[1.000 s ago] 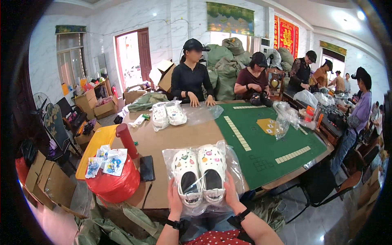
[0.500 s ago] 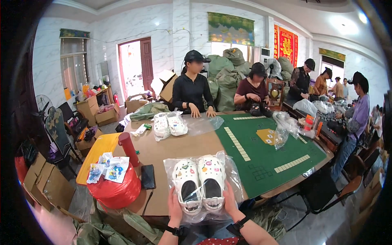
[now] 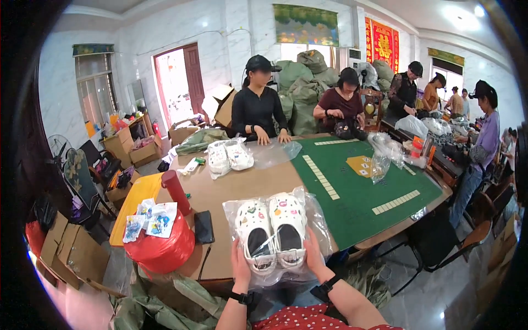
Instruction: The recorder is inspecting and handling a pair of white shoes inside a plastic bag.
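Note:
A pair of white clogs (image 3: 254, 224) with small colourful charms lies side by side in a clear plastic bag (image 3: 322, 231) at the table's near edge. My left hand (image 3: 240, 263) presses the bag's left side and my right hand (image 3: 315, 254) its right side, so the bagged pair is held between them. The clogs' toes point away from me. Farther off on the brown tabletop, another bagged pair of white clogs (image 3: 231, 156) lies in front of a person in black (image 3: 258, 110), whose hands rest by a flat clear bag (image 3: 280, 152).
To the left stand a red roll of plastic twine (image 3: 162, 250) with small packets (image 3: 160, 220) on top, a dark red cylinder (image 3: 175, 191) and a black phone (image 3: 203, 227). A green game mat (image 3: 352, 214) covers the table's right part. Other people work beyond it.
The view has shifted slightly, and the bagged clogs have risen a little away from me, still between both hands. The maroon-clad person's head has lifted slightly.

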The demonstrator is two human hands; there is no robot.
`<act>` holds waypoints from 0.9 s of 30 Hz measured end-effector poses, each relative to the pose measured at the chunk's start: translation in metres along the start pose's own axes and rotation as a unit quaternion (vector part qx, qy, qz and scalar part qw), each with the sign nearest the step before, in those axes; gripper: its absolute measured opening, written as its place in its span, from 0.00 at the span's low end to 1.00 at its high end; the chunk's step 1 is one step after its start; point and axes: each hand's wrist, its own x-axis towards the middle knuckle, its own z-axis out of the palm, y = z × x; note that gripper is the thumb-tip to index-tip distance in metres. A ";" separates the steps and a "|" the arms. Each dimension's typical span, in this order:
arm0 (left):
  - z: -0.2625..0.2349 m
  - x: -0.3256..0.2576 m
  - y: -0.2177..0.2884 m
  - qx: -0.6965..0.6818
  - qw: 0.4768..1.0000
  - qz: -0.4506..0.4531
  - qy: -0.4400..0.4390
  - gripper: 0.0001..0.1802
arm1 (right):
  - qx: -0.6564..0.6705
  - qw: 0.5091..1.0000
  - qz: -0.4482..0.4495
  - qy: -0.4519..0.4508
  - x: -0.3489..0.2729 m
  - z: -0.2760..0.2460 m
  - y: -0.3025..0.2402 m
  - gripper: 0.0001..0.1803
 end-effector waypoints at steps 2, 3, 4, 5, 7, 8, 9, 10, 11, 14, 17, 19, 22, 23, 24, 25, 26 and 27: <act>0.002 0.002 -0.001 0.000 1.000 0.004 -0.004 0.30 | 0.017 1.000 0.004 0.001 0.002 0.001 -0.003 0.35; 0.001 0.000 -0.001 0.002 1.000 0.003 -0.004 0.30 | 0.035 0.999 0.013 -0.001 -0.001 0.004 -0.007 0.35; 0.000 -0.002 -0.003 0.004 1.000 0.003 -0.004 0.30 | 0.036 0.999 0.023 0.001 -0.002 0.006 -0.011 0.35; 0.001 -0.003 -0.003 0.005 1.000 0.004 -0.006 0.30 | 0.040 0.999 0.023 0.003 -0.001 0.004 -0.012 0.35; -0.002 -0.002 -0.003 0.007 1.000 0.005 -0.010 0.30 | 0.018 1.000 0.006 -0.010 -0.002 0.000 -0.010 0.35; 0.001 0.000 -0.003 0.009 1.000 0.008 -0.012 0.30 | 0.021 1.000 0.004 -0.009 0.000 -0.001 -0.008 0.35; 0.002 0.000 -0.003 0.010 1.000 0.009 -0.013 0.30 | 0.033 0.999 0.007 -0.004 0.000 -0.003 -0.003 0.35; 0.002 -0.001 -0.003 0.011 1.000 0.010 -0.015 0.29 | 0.044 0.999 0.010 0.000 0.001 -0.003 0.001 0.35; 0.001 -0.004 -0.004 0.011 1.000 0.008 -0.013 0.29 | 0.054 0.998 0.015 0.003 0.001 -0.003 0.001 0.35; 0.002 0.002 -0.004 0.007 1.000 0.000 -0.011 0.29 | 0.036 0.999 0.005 -0.002 0.005 -0.003 -0.003 0.35; -0.001 0.000 -0.005 -0.003 1.000 -0.005 -0.010 0.29 | 0.002 1.000 0.004 -0.008 -0.004 0.000 -0.017 0.35; -0.001 0.000 -0.007 -0.015 1.000 -0.001 -0.015 0.29 | 0.012 1.000 -0.013 -0.010 -0.002 -0.002 -0.005 0.35; -0.003 0.000 -0.017 -0.057 0.998 0.002 -0.007 0.29 | -0.001 1.000 -0.006 -0.006 -0.001 0.000 -0.004 0.36; -0.005 -0.003 -0.016 -0.049 0.999 -0.002 0.001 0.29 | -0.016 1.000 0.001 -0.008 -0.003 -0.001 -0.009 0.35; -0.006 -0.004 -0.014 -0.047 0.999 -0.005 0.000 0.29 | -0.031 0.999 0.009 -0.010 -0.004 -0.001 -0.012 0.35; -0.006 -0.004 -0.012 -0.022 1.000 0.006 -0.005 0.28 | -0.031 0.999 0.012 -0.009 -0.005 0.000 -0.013 0.35; -0.003 -0.001 -0.008 0.003 1.000 0.018 -0.010 0.27 | -0.017 1.000 0.011 -0.008 -0.004 0.000 -0.015 0.35; -0.001 0.000 -0.005 0.027 0.999 0.031 -0.014 0.26 | -0.003 1.000 0.011 -0.008 -0.003 0.000 -0.016 0.35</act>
